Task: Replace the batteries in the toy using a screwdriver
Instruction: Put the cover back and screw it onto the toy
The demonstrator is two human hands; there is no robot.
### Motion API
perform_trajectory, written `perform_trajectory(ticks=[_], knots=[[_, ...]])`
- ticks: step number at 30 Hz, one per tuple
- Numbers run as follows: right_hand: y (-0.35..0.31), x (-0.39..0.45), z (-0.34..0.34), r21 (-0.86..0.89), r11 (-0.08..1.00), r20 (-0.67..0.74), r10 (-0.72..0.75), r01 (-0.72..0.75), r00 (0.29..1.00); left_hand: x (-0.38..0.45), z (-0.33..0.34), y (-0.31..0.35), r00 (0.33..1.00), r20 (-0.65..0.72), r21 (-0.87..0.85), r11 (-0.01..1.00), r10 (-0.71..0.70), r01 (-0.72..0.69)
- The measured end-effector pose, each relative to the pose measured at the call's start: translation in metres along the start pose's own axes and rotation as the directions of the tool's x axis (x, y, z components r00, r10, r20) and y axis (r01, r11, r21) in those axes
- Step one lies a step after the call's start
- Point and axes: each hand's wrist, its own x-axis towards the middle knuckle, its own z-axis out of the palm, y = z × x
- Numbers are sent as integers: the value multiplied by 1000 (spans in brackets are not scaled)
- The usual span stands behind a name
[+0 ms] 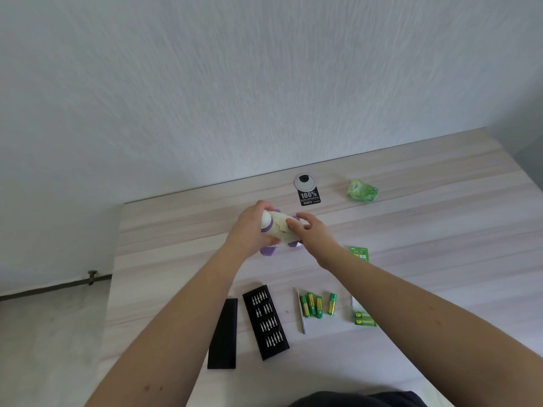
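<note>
Now we are working at the far middle of the table [411,218], and we are going left to right. Our left hand [249,227] is gripping the toy [277,230], fingers curled round its white rounded end, holding it just above the tabletop. The toy is showing a cream body with purple trim, its underside apparently turned up towards us; whether the battery cover is off, we cannot tell. Our right hand [305,230] is resting on the toy's right side, fingertips bent and pressing at the middle of the body, holding no tool that we can make out.

Nearer to us, the black lid [222,333] and the open bit case [266,321] are lying side by side, then the slim screwdriver [301,311], then four green-and-yellow batteries [316,304], and a battery pack [364,318] at the right.

What could be going wrong from here? We are judging that a tiny loose screw may be dropping and rolling off, since nothing is catching it. The loose batteries could also be rolling, or old and new getting mixed, as they are lying together unsorted.
</note>
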Motion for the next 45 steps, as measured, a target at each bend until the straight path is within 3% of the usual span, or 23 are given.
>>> perform_trajectory(ticks=[6,10,14,18,28,45], knots=[[-5,-2,0,-264,962,-4,-72,69,997,1,1,-3,1000,9,-29,1000,-1,1],[-3,0,-1,-319,943,10,-92,91,996,2,2,-4,1000,1,-119,993,-9,9],[2,0,2,-221,971,-8,-92,88,996,2,6,-4,999,-40,-151,988,-18,12],[13,4,3,61,998,15,-13,12,1000,0,13,-2,992,-120,-152,988,-45,26],[19,4,-11,457,879,164,64,-134,984,-3,11,2,989,-129,-174,984,-73,50],[34,12,12,383,921,-31,96,-77,995,-3,8,9,991,-104,-246,967,-89,61]])
